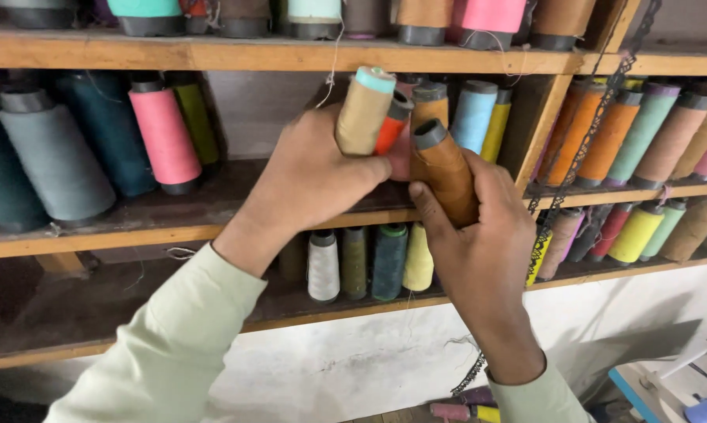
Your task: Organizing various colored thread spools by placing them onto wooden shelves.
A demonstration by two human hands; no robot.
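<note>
My left hand (310,176) grips a tan thread cone (363,113) with a pale teal top, held tilted above the middle shelf (173,215). My right hand (479,235) holds a brown thread cone (447,172) with a grey top, just right of the tan one. Between and behind them stand an orange cone (390,129), a pink cone partly hidden by my hands, another brown cone (429,106), a light blue cone (473,115) and a yellow cone (496,125). Both arms wear pale green sleeves.
Wooden shelves hold many thread cones: a pink cone (165,137), a grey cone (56,160) and dark teal cones at left, orange and green cones (612,133) at right, white and green cones (353,262) on the lower shelf. Black lace trim (581,149) hangs by the divider.
</note>
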